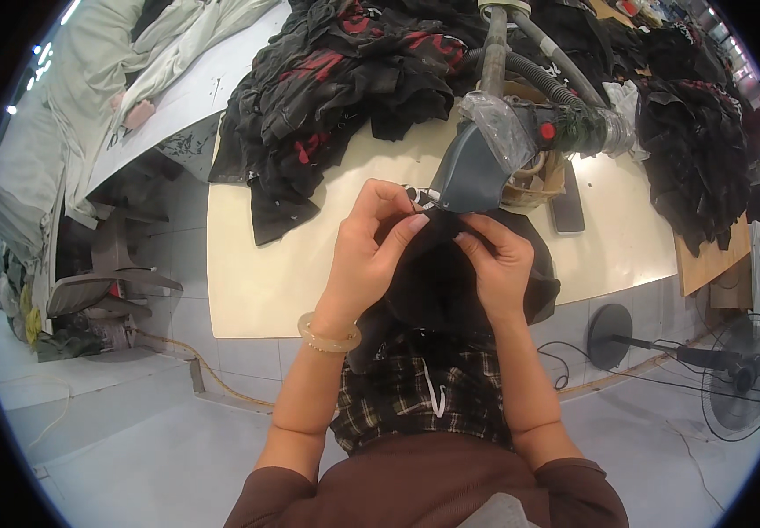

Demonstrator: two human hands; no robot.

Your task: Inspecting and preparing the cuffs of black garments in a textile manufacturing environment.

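A piece of black cloth [437, 277] hangs between my hands and drapes over the table's near edge toward my lap. My left hand [371, 233], with a pale bangle on its wrist, pinches the cloth's upper left part. By its fingertips is a small black and white piece [420, 197] whose kind I cannot make out. My right hand [499, 255] pinches the cloth on the right with thumb and forefinger. Just above the cloth, between both hands, sits the tapered nose of a dark blue-grey machine head [475, 172], partly wrapped in clear plastic.
Black garments with red print [336, 84] are heaped on the cream table [257, 282]; another dark pile [697, 150] lies at right. A phone [566, 202] rests beside a basket [538, 183]. Hoses [547, 84] rise behind the machine. A fan [741, 378] stands at lower right.
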